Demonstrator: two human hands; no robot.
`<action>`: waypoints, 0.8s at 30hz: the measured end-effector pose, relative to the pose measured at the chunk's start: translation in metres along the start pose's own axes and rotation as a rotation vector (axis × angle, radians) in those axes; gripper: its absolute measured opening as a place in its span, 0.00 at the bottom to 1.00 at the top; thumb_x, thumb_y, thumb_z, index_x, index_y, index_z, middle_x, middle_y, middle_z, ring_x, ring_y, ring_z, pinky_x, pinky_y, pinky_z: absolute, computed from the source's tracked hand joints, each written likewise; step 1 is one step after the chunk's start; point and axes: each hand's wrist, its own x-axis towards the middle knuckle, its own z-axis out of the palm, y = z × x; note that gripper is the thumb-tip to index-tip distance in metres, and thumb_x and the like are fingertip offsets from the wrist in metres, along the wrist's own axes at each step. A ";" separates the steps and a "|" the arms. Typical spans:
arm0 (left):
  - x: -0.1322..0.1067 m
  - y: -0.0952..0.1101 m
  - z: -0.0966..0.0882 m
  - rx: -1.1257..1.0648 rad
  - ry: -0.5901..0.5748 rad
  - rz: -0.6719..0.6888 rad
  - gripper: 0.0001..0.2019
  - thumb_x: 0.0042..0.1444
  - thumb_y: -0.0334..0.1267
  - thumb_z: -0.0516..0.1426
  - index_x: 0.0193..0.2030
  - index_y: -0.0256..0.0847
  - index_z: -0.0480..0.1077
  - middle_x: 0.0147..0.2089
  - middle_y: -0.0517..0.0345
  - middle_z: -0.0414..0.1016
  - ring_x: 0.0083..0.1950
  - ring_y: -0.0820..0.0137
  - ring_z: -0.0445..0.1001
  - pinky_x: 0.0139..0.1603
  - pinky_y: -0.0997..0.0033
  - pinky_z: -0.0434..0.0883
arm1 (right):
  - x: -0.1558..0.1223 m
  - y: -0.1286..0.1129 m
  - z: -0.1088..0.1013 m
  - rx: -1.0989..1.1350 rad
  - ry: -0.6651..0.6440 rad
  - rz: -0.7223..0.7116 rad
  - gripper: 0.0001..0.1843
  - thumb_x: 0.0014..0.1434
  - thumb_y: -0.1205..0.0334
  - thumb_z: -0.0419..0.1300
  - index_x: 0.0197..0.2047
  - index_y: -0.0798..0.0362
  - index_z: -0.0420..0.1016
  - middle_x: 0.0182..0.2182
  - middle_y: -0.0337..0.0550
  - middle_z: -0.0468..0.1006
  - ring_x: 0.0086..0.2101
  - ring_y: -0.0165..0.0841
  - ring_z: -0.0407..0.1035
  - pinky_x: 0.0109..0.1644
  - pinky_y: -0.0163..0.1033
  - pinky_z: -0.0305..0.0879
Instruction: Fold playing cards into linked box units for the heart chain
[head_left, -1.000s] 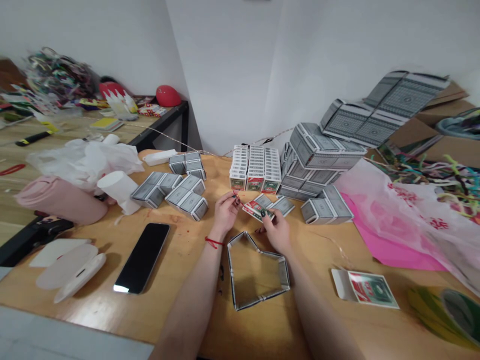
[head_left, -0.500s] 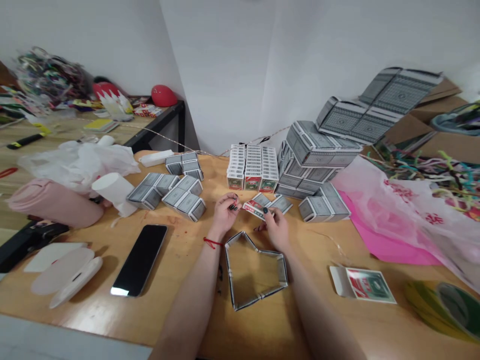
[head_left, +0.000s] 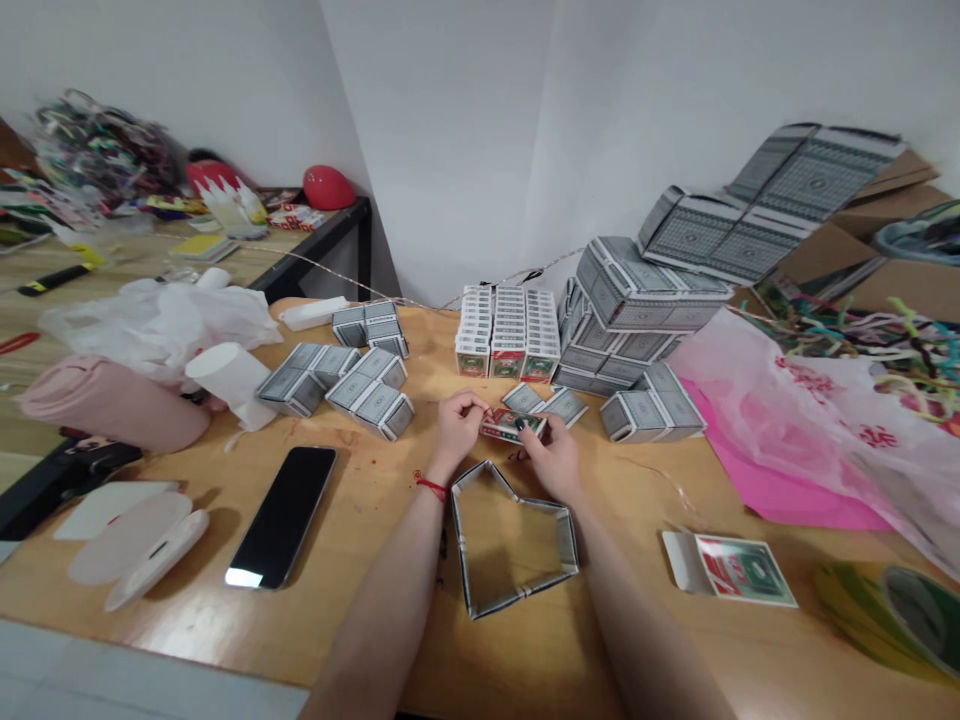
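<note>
My left hand (head_left: 459, 424) and my right hand (head_left: 549, 455) both pinch a small red-and-green card pack (head_left: 510, 424) just above the wooden table (head_left: 360, 560). The left fingers close on its left end, the right fingers on its right end. A red string is tied round my left wrist. Right below my hands lies an open grey cardboard sleeve (head_left: 513, 537), bent into a hollow frame. Two loose packs (head_left: 546, 402) lie just behind the held one. A block of stacked packs (head_left: 508, 336) stands further back.
Grey patterned boxes (head_left: 334, 376) lie to the left, taller stacks (head_left: 630, 320) to the right. A black phone (head_left: 283, 513) and white cases (head_left: 139, 530) rest front left. A flattened pack (head_left: 731, 568), pink bags (head_left: 810, 440) and a tape roll (head_left: 900, 610) lie to the right.
My left hand has closed in on the pack and now grips its left end. The pack has turned from tilted to level between both hands.
</note>
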 end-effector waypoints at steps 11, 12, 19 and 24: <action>-0.006 0.003 0.001 0.242 0.004 0.197 0.10 0.45 0.27 0.51 0.19 0.38 0.69 0.22 0.59 0.66 0.23 0.76 0.62 0.24 0.75 0.58 | 0.000 -0.002 -0.005 -0.115 0.039 -0.065 0.16 0.46 0.50 0.58 0.33 0.52 0.69 0.21 0.36 0.69 0.22 0.29 0.63 0.26 0.33 0.60; -0.006 0.002 0.001 0.244 0.006 0.193 0.10 0.45 0.27 0.51 0.19 0.39 0.69 0.22 0.59 0.66 0.24 0.76 0.62 0.24 0.75 0.58 | 0.000 -0.002 -0.005 -0.118 0.035 -0.068 0.15 0.46 0.50 0.58 0.33 0.52 0.69 0.22 0.36 0.70 0.23 0.29 0.63 0.27 0.33 0.60; -0.005 0.001 0.000 0.241 0.060 0.199 0.10 0.45 0.27 0.51 0.19 0.39 0.70 0.21 0.59 0.65 0.24 0.75 0.63 0.26 0.74 0.59 | 0.000 -0.002 -0.010 -0.057 0.004 -0.057 0.13 0.46 0.52 0.58 0.32 0.52 0.68 0.20 0.35 0.68 0.21 0.29 0.62 0.25 0.34 0.60; 0.000 -0.005 -0.006 0.177 0.152 0.137 0.10 0.44 0.26 0.51 0.19 0.38 0.70 0.22 0.59 0.67 0.26 0.75 0.64 0.27 0.75 0.59 | -0.001 -0.003 -0.013 0.222 -0.107 0.022 0.13 0.50 0.50 0.52 0.32 0.51 0.65 0.17 0.34 0.66 0.14 0.28 0.60 0.18 0.35 0.58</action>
